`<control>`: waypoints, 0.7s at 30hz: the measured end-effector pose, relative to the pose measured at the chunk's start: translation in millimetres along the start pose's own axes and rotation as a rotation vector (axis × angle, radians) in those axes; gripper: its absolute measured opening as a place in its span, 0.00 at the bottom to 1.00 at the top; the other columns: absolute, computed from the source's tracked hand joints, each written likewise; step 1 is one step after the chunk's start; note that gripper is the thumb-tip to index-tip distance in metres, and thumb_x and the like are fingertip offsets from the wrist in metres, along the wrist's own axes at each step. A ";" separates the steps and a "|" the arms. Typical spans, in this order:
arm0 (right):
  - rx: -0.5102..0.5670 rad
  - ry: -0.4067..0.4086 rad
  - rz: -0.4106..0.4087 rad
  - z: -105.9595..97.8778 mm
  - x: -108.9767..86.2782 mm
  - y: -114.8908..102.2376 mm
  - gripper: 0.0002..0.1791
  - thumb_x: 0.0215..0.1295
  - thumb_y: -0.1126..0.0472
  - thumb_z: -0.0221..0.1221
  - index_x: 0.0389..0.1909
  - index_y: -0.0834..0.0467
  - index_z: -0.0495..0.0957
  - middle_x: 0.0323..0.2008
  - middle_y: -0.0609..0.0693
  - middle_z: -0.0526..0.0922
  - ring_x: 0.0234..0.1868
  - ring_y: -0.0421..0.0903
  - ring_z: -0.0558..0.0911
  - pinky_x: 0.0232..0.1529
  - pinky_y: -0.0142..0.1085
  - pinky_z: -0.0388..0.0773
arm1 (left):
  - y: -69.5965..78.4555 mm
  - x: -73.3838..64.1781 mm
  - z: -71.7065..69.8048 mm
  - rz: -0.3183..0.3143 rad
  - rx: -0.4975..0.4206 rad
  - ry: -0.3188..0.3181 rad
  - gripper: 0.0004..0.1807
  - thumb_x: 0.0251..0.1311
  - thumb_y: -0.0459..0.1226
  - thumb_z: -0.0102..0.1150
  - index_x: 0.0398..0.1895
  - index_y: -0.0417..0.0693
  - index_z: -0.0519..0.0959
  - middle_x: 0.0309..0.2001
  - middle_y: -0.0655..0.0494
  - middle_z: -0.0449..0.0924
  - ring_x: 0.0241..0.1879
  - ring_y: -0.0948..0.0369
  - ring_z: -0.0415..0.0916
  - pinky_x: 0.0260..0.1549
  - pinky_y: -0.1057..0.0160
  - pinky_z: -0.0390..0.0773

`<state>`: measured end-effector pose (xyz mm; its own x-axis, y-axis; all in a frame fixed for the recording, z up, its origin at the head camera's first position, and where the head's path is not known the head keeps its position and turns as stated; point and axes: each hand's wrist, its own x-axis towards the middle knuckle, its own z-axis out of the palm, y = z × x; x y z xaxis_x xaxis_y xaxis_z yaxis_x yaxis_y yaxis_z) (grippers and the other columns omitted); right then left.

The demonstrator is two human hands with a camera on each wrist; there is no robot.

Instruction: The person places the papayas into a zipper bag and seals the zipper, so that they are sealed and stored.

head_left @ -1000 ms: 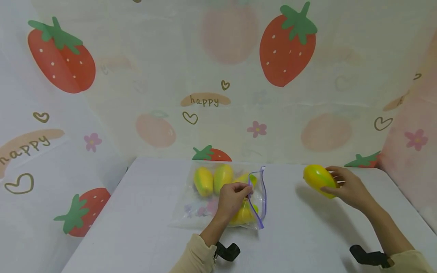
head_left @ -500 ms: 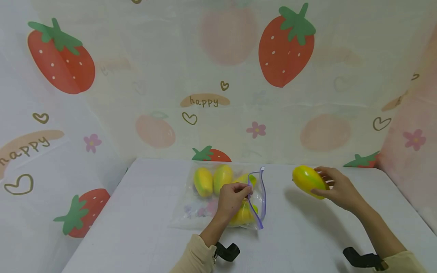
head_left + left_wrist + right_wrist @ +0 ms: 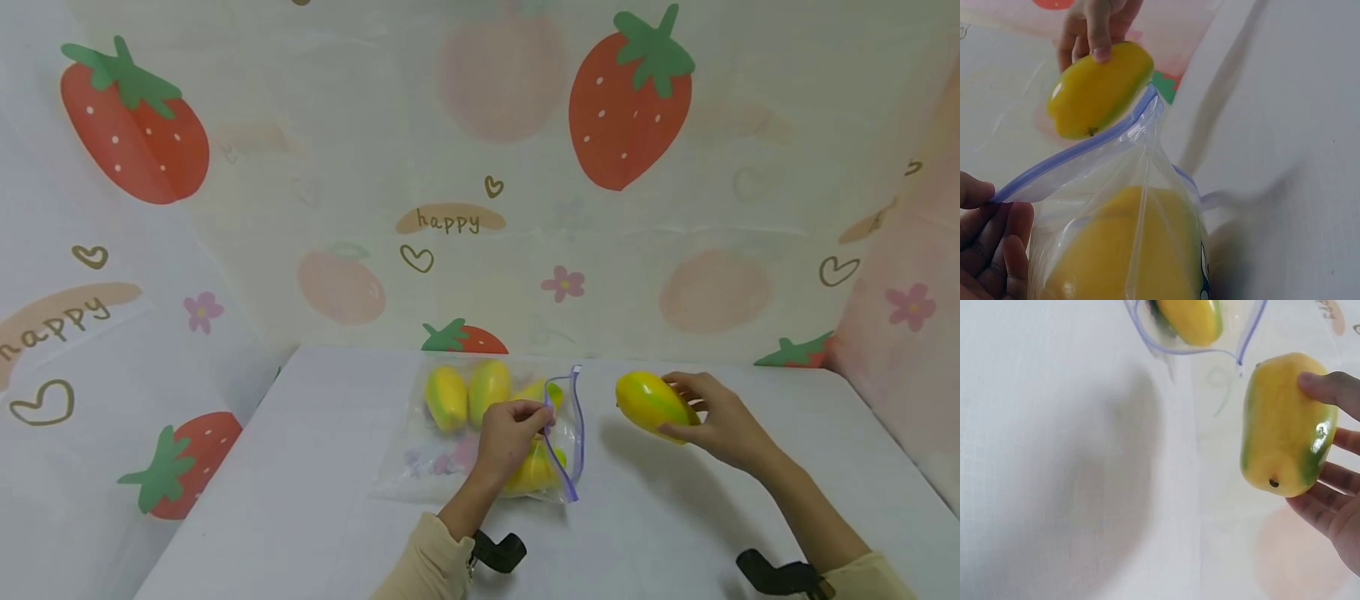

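Note:
A clear zip bag [image 3: 408, 467] with a purple zip edge lies on the table, its mouth facing right and spread apart. Several yellow-green fruits [image 3: 491, 392] show through the plastic. My left hand [image 3: 512, 442] pinches the upper zip edge [image 3: 1072, 152] between thumb and fingers, lifting it off the other edge. Right of the mouth, in the air, my right hand [image 3: 723, 425] grips a glossy yellow-green fruit [image 3: 651, 404], oblong like a mango or papaya. Its dark stem nub shows in the right wrist view, where the thumb [image 3: 1329, 387] lies on top. Bag and fruit are apart.
A white-covered table [image 3: 315, 533] carries the bag. Behind it stands a cloth backdrop [image 3: 645, 225] printed with strawberries, and side cloths rise at left and right. Black wrist mounts [image 3: 501, 553] stick out from both sleeves.
My right hand has moved left with the fruit, closer to the bag's mouth and slightly lower in the head view. The left hand and bag stay put.

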<state>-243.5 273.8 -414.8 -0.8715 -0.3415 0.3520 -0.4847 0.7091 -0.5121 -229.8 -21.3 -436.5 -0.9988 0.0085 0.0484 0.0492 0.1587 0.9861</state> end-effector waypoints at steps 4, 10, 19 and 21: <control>0.016 -0.016 -0.012 1.5 -0.4 -7.0 0.31 0.52 0.57 0.72 0.57 0.61 0.73 0.45 0.55 0.80 0.43 0.49 0.79 0.44 0.30 0.79 | -0.7 0.5 0.0 0.005 0.004 0.002 0.13 0.62 0.42 0.63 0.35 0.41 0.87 0.32 0.50 0.86 0.30 0.64 0.78 0.38 0.64 0.83; 0.054 -0.074 -0.028 6.2 -0.9 -16.6 0.31 0.51 0.58 0.73 0.56 0.60 0.74 0.46 0.53 0.79 0.44 0.47 0.79 0.44 0.31 0.79 | -1.5 1.6 0.7 0.010 -0.004 0.005 0.12 0.62 0.42 0.63 0.35 0.40 0.87 0.32 0.48 0.86 0.30 0.64 0.78 0.38 0.64 0.83; 0.092 -0.187 -0.024 18.3 -2.3 -28.9 0.30 0.50 0.59 0.73 0.55 0.59 0.76 0.46 0.50 0.79 0.45 0.44 0.78 0.45 0.30 0.79 | -0.7 0.7 1.5 -0.005 0.004 0.008 0.12 0.62 0.42 0.62 0.35 0.41 0.87 0.31 0.49 0.86 0.30 0.64 0.78 0.37 0.66 0.82; 0.094 -0.211 -0.020 21.5 -2.2 -30.6 0.29 0.50 0.58 0.73 0.55 0.58 0.76 0.46 0.48 0.79 0.45 0.43 0.77 0.45 0.31 0.79 | -1.2 0.7 1.6 -0.004 0.001 0.006 0.12 0.62 0.42 0.63 0.35 0.41 0.87 0.31 0.49 0.86 0.30 0.63 0.78 0.38 0.66 0.82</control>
<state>-228.3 239.5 -416.7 -0.8533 -0.4832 0.1962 -0.4982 0.6440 -0.5806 -230.5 -19.9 -438.0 -0.9990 0.0023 0.0457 0.0455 0.1596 0.9861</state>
